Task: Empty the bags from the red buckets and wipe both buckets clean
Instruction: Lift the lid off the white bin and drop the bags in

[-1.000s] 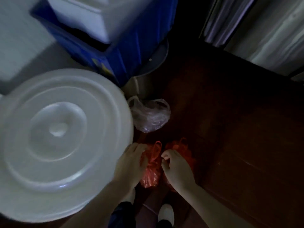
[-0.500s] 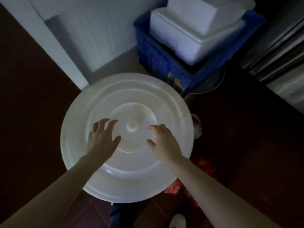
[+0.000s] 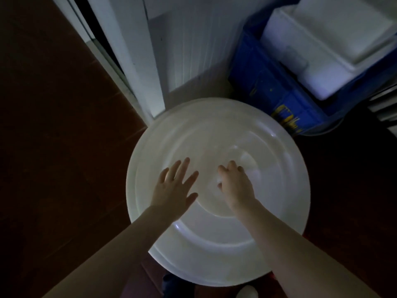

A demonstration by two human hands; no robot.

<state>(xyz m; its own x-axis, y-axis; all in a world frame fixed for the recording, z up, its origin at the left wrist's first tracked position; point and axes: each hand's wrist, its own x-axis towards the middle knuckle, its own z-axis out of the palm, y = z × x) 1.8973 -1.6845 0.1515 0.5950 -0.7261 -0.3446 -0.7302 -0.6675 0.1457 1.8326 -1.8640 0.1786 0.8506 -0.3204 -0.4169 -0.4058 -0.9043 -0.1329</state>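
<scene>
No red bucket or bag shows in the head view. A large round white lid (image 3: pixel 217 244) fills the middle of the dim scene. My left hand (image 3: pixel 174 187) is over its left half with the fingers straight and spread. My right hand (image 3: pixel 235 184) is over the middle of the lid with loosely curled fingers, just left of the small knob (image 3: pixel 247 163). Neither hand holds anything that I can see. What the lid covers is hidden.
A blue crate (image 3: pixel 277 91) holding white foam boxes (image 3: pixel 322 46) stands at the back right, close to the lid. A white door frame (image 3: pixel 133 61) and panel rise behind the lid. Dark brown floor (image 3: pixel 53 136) lies to the left and right.
Both hands let go of the red bags on the floor and came up over the white lid. The view swung left, and the bags dropped out of sight.
</scene>
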